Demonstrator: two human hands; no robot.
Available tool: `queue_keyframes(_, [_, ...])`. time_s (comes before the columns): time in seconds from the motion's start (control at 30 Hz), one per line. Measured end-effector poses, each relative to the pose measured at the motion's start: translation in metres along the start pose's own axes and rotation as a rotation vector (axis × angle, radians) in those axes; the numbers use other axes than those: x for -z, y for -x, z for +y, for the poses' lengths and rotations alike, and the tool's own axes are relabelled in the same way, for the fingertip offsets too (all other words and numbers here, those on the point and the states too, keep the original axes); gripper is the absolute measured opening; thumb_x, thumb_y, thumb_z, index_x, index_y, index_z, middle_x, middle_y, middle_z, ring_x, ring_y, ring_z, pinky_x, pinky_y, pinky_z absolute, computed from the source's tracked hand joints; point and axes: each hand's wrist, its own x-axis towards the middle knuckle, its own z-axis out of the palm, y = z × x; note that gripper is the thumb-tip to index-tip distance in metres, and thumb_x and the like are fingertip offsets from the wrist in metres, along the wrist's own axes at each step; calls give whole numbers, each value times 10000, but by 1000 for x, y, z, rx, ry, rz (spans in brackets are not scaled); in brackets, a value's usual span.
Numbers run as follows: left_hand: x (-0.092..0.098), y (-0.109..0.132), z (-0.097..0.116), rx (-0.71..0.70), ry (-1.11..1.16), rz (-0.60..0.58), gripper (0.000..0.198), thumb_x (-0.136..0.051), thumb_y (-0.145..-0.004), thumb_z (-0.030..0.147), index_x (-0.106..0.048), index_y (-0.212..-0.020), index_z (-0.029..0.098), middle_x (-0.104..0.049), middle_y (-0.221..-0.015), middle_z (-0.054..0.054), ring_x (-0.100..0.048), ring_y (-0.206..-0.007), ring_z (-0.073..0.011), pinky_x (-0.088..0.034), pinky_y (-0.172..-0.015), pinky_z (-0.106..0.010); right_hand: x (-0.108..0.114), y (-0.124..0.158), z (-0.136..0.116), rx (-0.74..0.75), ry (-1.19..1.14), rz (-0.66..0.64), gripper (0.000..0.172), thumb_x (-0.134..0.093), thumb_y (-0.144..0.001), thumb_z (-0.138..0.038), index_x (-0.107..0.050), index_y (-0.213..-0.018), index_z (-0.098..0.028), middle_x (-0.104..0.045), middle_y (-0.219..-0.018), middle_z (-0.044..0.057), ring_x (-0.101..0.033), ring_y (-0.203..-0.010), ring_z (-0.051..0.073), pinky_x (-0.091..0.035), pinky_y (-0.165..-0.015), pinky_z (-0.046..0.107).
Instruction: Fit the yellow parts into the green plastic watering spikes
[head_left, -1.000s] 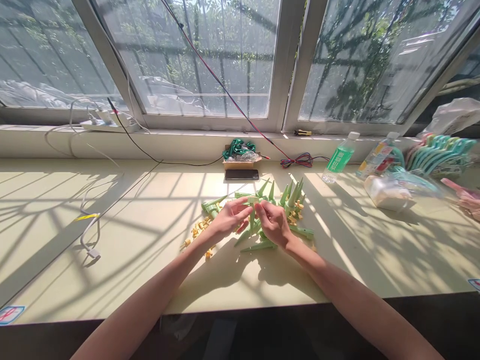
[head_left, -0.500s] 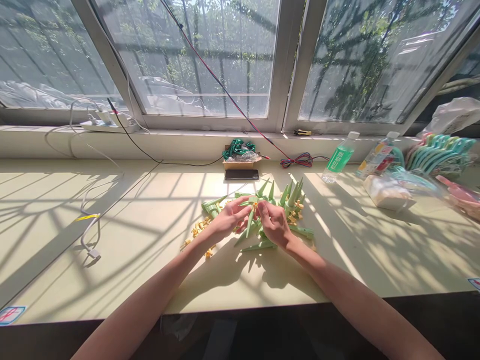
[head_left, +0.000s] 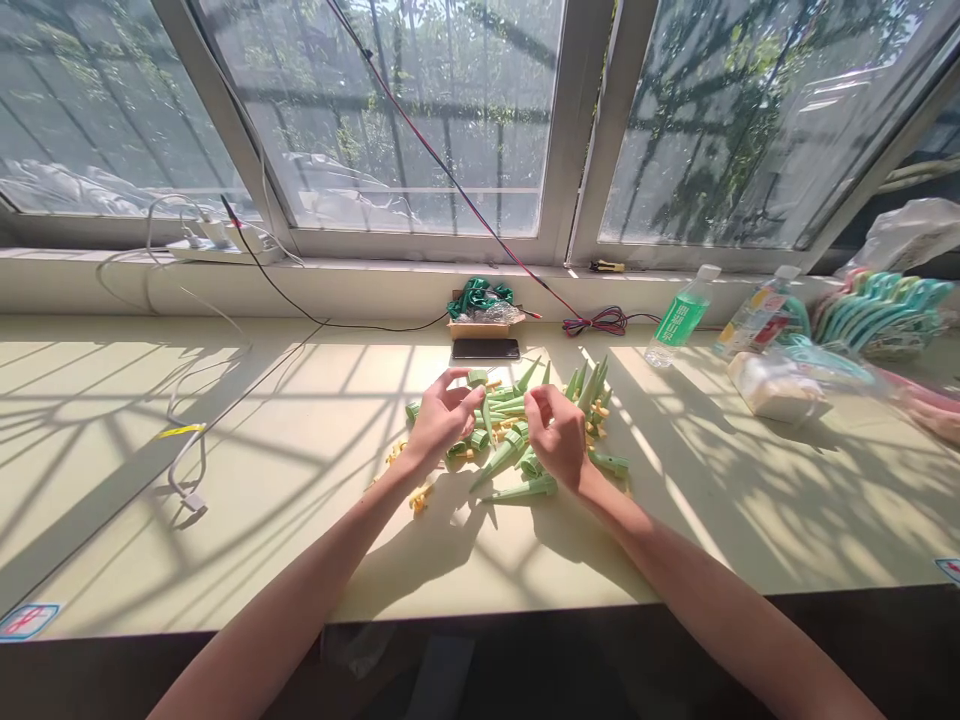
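Note:
My left hand [head_left: 439, 420] is closed around a green plastic spike [head_left: 487, 415], thumb and fingers at its wide end, with the point hanging down. To the right, my right hand [head_left: 556, 432] has its thumb and fingers pinched together; whatever they hold is hidden. Between and under both hands lies a pile of green spikes [head_left: 504, 455], pointing various ways. Small yellow plastic fittings [head_left: 421, 497] are scattered to the left of the pile. Further yellow pieces [head_left: 598, 415] lie among upright green spikes [head_left: 592, 385] beside my right hand.
A black phone [head_left: 485, 349] lies behind the pile, before a small cardboard box [head_left: 480, 328] of green material. Bottles, including a green-labelled one [head_left: 679, 318], stand at the back right near a wrapped white block [head_left: 780, 388]. A white cable [head_left: 187, 470] trails over the table's left side.
My hands have come apart: the left moved a little left with the spike, and the right drew away from it to the right. More of the pile shows between them.

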Motion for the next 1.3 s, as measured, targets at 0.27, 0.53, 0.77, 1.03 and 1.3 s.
queue_keyframes(0.27, [-2,5,0,-68,-720,-79,348,-596,-828,356,-595,-1125,174,-689,-659,1,-584,-527,-141,-417,-544,-244,-3,0,8,54,113,-88,127,-528,-895,-180,-594,-1002,-189,-662,-816,31,-590,-677,165,-492,-696,304])
queue_keyframes(0.53, [4,4,6,-65,-862,-52,359,-593,-822,352,-628,-1128,168,-719,-728,-19,-644,-625,-176,-444,-619,-276,-4,0,10,152,97,-254,99,-549,-887,-193,-603,-969,-183,-660,-838,60,-608,-815,219,-499,-781,357])
queue_keyframes(0.77, [7,4,5,-91,-973,-110,362,-575,-843,343,-643,-1143,153,-714,-729,-22,-651,-635,-196,-443,-617,-292,-3,0,8,143,96,-307,85,-536,-891,-173,-606,-938,-172,-647,-816,55,-597,-802,217,-482,-782,354])
queue_keyframes(1.03, [5,6,5,-141,-1007,-119,333,-571,-858,299,-630,-1161,176,-700,-702,-7,-635,-617,-186,-425,-614,-284,-2,0,7,142,99,-322,94,-520,-896,-172,-606,-934,-175,-642,-820,56,-590,-807,214,-475,-774,343])
queue_keyframes(1.3, [7,6,19,-185,-822,-164,186,-572,-845,338,-621,-783,170,-613,-619,5,-535,-553,-124,-375,-544,-237,-2,0,7,136,97,-319,98,-520,-899,-175,-609,-940,-169,-639,-819,55,-584,-806,209,-477,-777,342])
